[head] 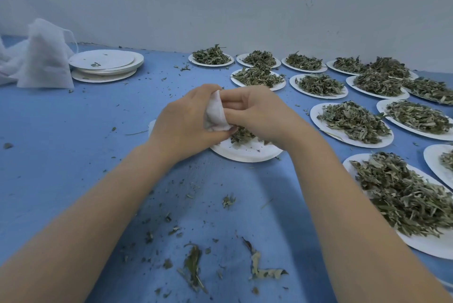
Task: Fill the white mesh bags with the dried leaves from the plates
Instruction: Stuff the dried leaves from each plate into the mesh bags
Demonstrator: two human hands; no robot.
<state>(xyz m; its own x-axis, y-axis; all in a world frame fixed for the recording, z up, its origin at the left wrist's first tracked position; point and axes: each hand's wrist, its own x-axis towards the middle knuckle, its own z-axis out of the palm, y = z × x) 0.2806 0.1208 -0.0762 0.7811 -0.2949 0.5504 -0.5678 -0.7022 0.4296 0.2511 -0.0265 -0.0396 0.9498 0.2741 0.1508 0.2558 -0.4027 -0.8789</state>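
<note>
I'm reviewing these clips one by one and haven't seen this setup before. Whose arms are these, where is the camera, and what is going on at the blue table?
No machine: a person wears the camera on the head, looking down at bare arms. The left hand and right hand both hold a small white mesh bag above a white paper plate with few dried green leaves left. Heaped plates of leaves lie to the right on the blue table; emptied stacked plates and a standing white mesh bag sit far left.

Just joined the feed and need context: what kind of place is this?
Probably a small hand-packing station for dried herbs, not a kitchen: rows of plates of dried leaves on a blue work surface, a stack of emptied plates, and white mesh bags.
</note>
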